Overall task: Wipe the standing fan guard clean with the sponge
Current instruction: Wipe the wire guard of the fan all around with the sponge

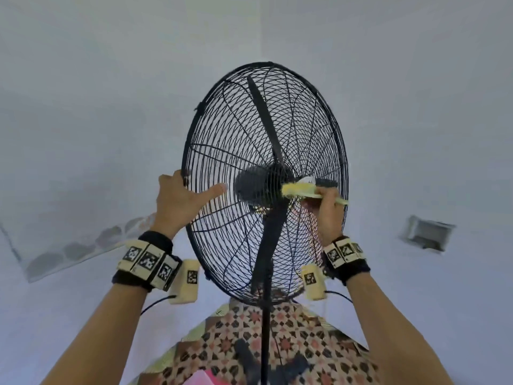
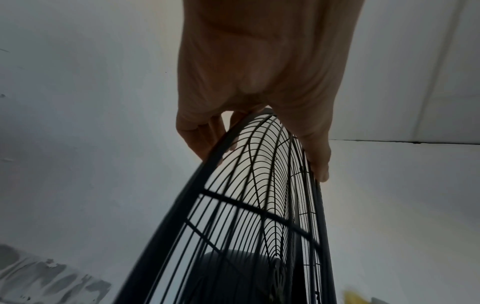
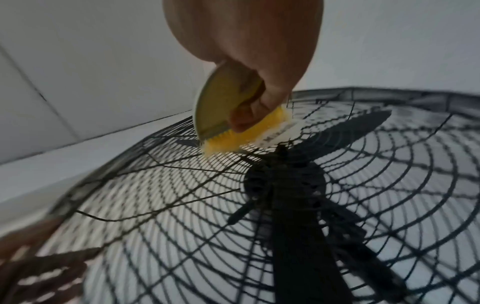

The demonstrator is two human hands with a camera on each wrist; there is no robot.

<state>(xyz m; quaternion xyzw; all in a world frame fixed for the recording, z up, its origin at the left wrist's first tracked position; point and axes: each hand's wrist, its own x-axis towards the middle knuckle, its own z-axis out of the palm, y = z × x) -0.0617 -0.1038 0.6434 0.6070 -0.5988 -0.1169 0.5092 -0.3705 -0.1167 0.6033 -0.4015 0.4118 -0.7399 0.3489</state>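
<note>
The black wire fan guard (image 1: 227, 140) stands tilted in front of me, with the blades and dark hub (image 1: 258, 184) behind it. My left hand (image 1: 183, 195) grips the guard's left rim, fingers curled behind it and the thumb stretched across the wires. In the left wrist view that left hand (image 2: 259, 102) wraps the guard's rim (image 2: 182, 195). My right hand (image 1: 327, 212) holds a yellow sponge (image 1: 299, 188) against the guard just right of the hub. In the right wrist view the right hand (image 3: 246, 61) pinches the sponge (image 3: 233, 131), whose edge presses on the guard's wires (image 3: 363, 185).
The fan's black pole (image 1: 265, 343) drops to a patterned tile floor (image 1: 319, 337). White walls surround the fan. A grey box (image 1: 427, 232) sits on the right wall. Something pink (image 1: 205, 377) lies at the bottom edge.
</note>
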